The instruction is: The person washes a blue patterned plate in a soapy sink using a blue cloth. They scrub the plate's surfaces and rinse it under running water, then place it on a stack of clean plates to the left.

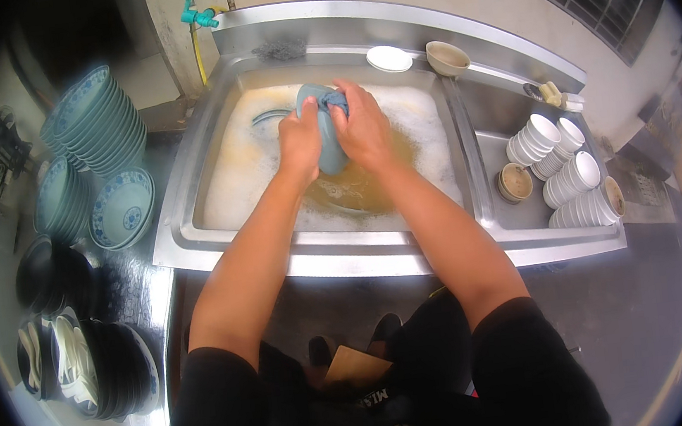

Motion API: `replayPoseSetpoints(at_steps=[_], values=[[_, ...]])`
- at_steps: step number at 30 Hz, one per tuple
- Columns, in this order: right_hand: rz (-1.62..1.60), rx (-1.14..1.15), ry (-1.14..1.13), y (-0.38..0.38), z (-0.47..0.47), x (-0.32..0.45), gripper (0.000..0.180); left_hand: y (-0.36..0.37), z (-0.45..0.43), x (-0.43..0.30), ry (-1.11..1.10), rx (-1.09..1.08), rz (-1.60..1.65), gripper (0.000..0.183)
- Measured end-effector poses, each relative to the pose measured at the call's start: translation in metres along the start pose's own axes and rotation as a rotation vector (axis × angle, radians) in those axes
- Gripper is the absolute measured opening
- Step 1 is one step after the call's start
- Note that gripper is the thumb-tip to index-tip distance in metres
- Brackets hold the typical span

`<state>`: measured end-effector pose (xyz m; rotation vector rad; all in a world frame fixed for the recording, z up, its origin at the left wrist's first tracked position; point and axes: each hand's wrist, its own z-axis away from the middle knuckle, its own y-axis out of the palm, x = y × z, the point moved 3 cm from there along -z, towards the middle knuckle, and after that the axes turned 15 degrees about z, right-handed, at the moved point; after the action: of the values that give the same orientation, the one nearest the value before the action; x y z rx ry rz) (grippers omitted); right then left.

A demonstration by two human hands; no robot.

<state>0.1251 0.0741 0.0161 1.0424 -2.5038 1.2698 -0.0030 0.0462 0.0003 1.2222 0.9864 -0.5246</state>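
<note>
Over a stainless steel sink basin of soapy, brownish water, my left hand grips a blue-green bowl by its near-left side. The bowl is tilted up on edge, so its inside is hard to see. My right hand presses a dark blue cloth against the bowl's rim. Part of another blue-green dish breaks the foam left of my hands. What else lies under the suds is hidden.
A white plate and a beige bowl rest on the sink's back ledge. Stacked white cups fill the right compartment. Blue-patterned bowls, black bowls and white spoons crowd the left counter. A teal tap is behind.
</note>
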Motion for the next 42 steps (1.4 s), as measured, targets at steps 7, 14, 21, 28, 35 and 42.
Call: replayPoseSetpoints(at_steps=[7, 14, 21, 28, 35, 42], values=[[-0.523, 0.512, 0.203, -0.013, 0.004, -0.048, 0.058, -0.007, -0.01, 0.009, -0.197, 0.009, 0.155, 0.047], [-0.706, 0.731, 0.229, -0.03, -0.007, -0.051, 0.051, -0.023, -0.026, 0.015, -0.395, 0.044, 0.306, 0.056], [-0.429, 0.51, 0.175, -0.026, -0.008, -0.057, 0.043, -0.025, -0.027, 0.02, -0.454, 0.06, 0.362, 0.053], [-0.366, 0.144, 0.344, -0.011, -0.004, -0.055, 0.044, -0.007, -0.009, 0.001, -0.256, 0.064, 0.266, 0.05], [-0.225, -0.09, 0.441, 0.01, -0.004, -0.079, 0.038, -0.001, -0.008, -0.003, -0.04, 0.127, 0.105, 0.047], [-0.286, 0.213, 0.334, -0.004, -0.007, -0.075, 0.032, -0.006, -0.005, -0.007, -0.088, 0.055, 0.154, 0.049]])
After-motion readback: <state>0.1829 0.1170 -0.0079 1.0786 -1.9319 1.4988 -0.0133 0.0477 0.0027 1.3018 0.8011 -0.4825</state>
